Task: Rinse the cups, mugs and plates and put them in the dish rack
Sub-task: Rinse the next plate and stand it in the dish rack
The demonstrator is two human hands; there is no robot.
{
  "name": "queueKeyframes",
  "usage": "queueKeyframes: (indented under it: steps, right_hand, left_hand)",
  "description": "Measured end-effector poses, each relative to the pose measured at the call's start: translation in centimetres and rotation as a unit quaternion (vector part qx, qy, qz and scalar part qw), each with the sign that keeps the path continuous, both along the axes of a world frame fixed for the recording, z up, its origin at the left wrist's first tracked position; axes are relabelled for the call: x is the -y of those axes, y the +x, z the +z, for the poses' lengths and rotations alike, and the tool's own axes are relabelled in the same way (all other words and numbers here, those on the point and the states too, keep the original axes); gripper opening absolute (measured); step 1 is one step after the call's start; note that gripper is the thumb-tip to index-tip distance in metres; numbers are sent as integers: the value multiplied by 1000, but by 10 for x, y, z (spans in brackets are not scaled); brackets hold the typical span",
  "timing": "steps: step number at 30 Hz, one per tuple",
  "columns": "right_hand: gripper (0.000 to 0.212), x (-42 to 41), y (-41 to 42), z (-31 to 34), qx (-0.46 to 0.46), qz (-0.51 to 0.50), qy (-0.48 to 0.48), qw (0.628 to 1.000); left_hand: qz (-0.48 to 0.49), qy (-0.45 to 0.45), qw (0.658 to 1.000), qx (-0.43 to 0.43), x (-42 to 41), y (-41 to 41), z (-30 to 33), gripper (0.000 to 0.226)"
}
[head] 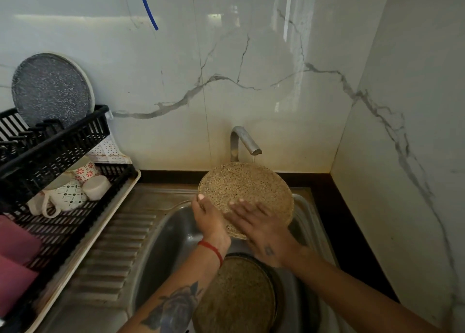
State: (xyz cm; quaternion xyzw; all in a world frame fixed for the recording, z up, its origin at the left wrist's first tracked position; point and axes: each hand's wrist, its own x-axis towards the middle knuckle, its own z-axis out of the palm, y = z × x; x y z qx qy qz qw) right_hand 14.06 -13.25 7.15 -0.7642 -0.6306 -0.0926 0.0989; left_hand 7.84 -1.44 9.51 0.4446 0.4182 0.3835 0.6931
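Speckled tan plate (247, 186): under running tap (245, 139), left hand (210, 217) gripping rim, right hand (259, 228) flat on face

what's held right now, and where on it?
Speckled tan plate: left hand grips its left rim; right hand lies flat on its face, under the tap.

Both hands — left (208, 217), right (261, 229) — tilt a speckled plate (249, 184) under the running tap (245, 141).
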Motion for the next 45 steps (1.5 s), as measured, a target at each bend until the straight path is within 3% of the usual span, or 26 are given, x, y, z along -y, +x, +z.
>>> queueKeyframes:
  steps: [2, 5, 8, 11, 15, 17, 21, 23, 26, 31, 33, 36, 40, 45]
  right_hand:
    - [61, 2, -5, -1, 23, 51, 11, 998]
    - [72, 30, 14, 5, 22, 86, 26, 996]
    - [80, 30, 14, 14, -5, 0, 56, 998]
    - [65, 8, -1, 18, 2, -5, 82, 997]
    - [58, 8, 3, 16, -106, 24, -71, 992]
    - [57, 13, 22, 16, -109, -26, -115, 987]
    - [74, 13, 64, 37, -32, -223, -158, 961]
    - [78, -1, 65, 46, -4, -259, -162, 952]
    - [81, -26, 44, 53, 54, -229, -159, 959]
    - [66, -52, 23, 42, 81, -40, -213, 973]
    - [63, -53, 38, 44, 74, -46, -188, 978]
    - [65, -43, 69, 45, 16, -161, -94, 982]
    - [69, -24, 80, 17, -77, -330, 10, 941]
    - [79, -52, 54, 1, -177, -399, 125, 891]
  left_hand:
    - [-26, 18, 999, -16, -8, -1, 3, 42]
    - [-99, 18, 993, -55, -37, 0, 17, 39]
    - [-31, 18, 999, -40, -26, 4, 25, 39]
    - [28, -13, 999, 40, 20, 5, 19, 34]
    - [-20, -56, 998, 21, 10, -3, 13, 42]
    - [-53, -96, 994, 19, -3, -7, 3, 48]
    - [-114, -178, 975, 62, 3, -11, -13, 49]
    - [-117, -216, 966, 84, 8, -10, -18, 51]
    - [-130, -268, 948, 114, 9, -10, -22, 58]
    - [-193, -331, 915, 127, 10, -13, -15, 62]
    - [-234, -342, 901, 126, 9, -15, -12, 63]
    - [-249, -347, 894, 134, 4, -22, -10, 61]
    - [-224, -311, 908, 169, -12, -32, -10, 59]
    - [-271, -226, 923, 154, -11, -37, -4, 58]
